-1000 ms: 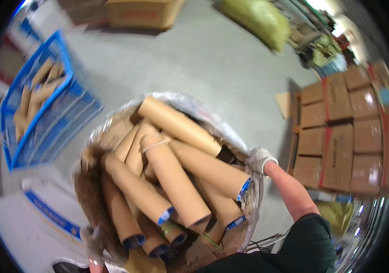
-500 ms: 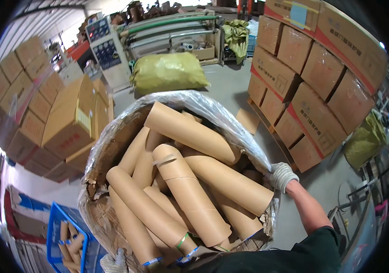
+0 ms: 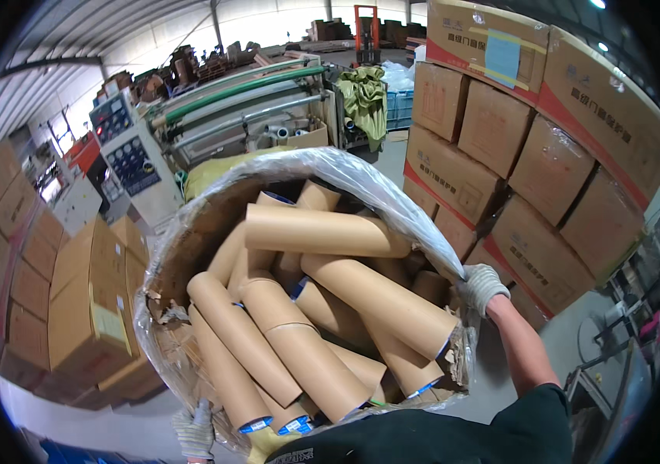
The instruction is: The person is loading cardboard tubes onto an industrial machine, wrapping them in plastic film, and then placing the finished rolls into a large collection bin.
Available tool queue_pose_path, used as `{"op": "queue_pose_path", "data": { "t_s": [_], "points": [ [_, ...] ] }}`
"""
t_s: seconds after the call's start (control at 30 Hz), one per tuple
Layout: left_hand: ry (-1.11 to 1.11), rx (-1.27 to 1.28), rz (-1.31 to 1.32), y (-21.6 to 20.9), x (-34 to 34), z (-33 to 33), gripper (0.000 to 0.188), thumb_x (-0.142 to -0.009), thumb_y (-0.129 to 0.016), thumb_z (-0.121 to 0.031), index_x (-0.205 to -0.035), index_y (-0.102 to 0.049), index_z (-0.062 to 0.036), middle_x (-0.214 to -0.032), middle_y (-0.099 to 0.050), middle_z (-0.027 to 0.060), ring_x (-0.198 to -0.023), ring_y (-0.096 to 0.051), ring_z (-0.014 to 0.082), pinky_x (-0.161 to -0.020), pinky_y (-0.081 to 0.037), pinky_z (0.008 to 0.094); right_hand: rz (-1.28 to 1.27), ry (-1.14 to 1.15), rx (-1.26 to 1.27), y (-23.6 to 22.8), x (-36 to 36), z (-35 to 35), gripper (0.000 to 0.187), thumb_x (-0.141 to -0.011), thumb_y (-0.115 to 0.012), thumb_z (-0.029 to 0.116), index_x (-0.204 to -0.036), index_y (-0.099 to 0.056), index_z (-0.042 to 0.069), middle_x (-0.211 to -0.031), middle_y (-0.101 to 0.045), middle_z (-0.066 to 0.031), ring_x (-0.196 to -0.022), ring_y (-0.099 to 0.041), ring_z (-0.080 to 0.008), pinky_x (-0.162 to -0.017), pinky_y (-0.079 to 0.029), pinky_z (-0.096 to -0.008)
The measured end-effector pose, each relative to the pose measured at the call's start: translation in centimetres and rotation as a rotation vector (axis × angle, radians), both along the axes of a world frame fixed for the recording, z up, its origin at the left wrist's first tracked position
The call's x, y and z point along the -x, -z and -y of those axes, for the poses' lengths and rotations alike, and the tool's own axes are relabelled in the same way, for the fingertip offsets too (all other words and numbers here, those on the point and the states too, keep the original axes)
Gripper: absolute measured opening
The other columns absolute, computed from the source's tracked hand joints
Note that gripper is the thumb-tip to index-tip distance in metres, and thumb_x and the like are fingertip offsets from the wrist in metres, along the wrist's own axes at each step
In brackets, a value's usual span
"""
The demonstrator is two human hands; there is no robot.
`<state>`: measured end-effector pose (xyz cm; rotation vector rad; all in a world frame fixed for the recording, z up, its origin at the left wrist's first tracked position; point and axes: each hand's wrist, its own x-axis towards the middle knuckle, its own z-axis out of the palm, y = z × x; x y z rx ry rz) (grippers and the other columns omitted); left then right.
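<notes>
R hand (image 3: 486, 291) grips bin (image 3: 345, 164) w/ tubes (image 3: 326, 232), L hand (image 3: 194, 431) prob. too.

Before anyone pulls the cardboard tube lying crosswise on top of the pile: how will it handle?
Probably stiff: the crosswise tube looks straight, without visible sag, across the tubes beneath. Apt to roll if pushed, since it's round and rests on other round sides. Perhaps a bit slippery in gloves; its surface looks smooth.

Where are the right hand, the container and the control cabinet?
Right hand (image 3: 485, 290): head view, back of the hand.
Container (image 3: 330, 159): head view, far plastic-wrapped rim.
Control cabinet (image 3: 134, 165): head view, lower dark panel.
</notes>
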<state>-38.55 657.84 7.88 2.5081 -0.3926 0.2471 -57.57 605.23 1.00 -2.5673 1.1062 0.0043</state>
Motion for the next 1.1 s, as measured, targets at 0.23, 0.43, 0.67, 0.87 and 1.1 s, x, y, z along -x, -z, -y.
{"op": "queue_pose_path", "data": {
  "t_s": [0.23,0.43,0.67,0.87,1.1],
  "points": [
    [0.054,0.011,-0.032,3.2,-14.7,16.2,0.035,-0.076,-0.064,-0.026,-0.054,-0.056,0.0006,-0.046,-0.05,0.0151,-0.039,-0.045,0.0248,-0.043,-0.035,0.0391,-0.036,-0.004,0.045,8.0,-11.0,14.1,0.022,-0.072,-0.056,0.025,-0.082,-0.068,0.009,-0.08,-0.064,-0.0181,-0.076,-0.062,-0.0339,-0.071,-0.05,-0.0421],
    [0.069,-0.23,0.039,1.5,-25.8,29.0,0.036,-0.076,-0.064,-0.025,-0.053,-0.053,0.0002,-0.044,-0.046,0.0143,-0.038,-0.042,0.0206,-0.042,-0.033,0.0376,-0.02,0.019,-0.006,8.3,-21.8,27.8,0.024,-0.069,-0.063,0.025,-0.085,-0.068,0.008,-0.08,-0.064,-0.0168,-0.076,-0.063,-0.032,-0.072,-0.05,-0.0413],
    [0.107,0.148,-0.107,4.4,-39.0,39.0,0.032,-0.079,-0.064,-0.015,-0.053,-0.053,0.0004,-0.047,-0.044,-0.0017,-0.046,-0.033,0.0064,-0.041,-0.026,0.0305,0.002,0.076,0.018,6.1,-36.0,36.9,0.021,-0.072,-0.055,0.018,-0.084,-0.068,0.007,-0.081,-0.064,-0.0175,-0.077,-0.064,-0.0331,-0.072,-0.051,-0.0414],
    [0.194,0.137,-0.132,1.2,-47.5,49.2,0.036,-0.082,-0.061,-0.021,-0.056,-0.057,0.0032,-0.045,-0.047,-0.0008,-0.043,-0.038,0.0058,-0.04,-0.029,0.027,-0.101,0.154,-0.006,5.7,-43.3,45.0,0.025,-0.074,-0.054,0.018,-0.088,-0.068,0.004,-0.082,-0.064,-0.0195,-0.078,-0.064,-0.033,-0.07,-0.052,-0.0412],
    [0.284,0.351,-0.181,2.4,-55.3,49.5,0.031,-0.084,-0.061,-0.016,-0.057,-0.05,-0.0039,-0.051,-0.045,-0.0038,-0.045,-0.033,0.0053,-0.041,-0.025,0.027,-0.022,0.224,0.021,6.0,-44.6,45.6,0.026,-0.071,-0.062,0.031,-0.085,-0.067,0.01,-0.078,-0.064,-0.0149,-0.074,-0.063,-0.0324,-0.07,-0.051,-0.0413]
  ]
}}
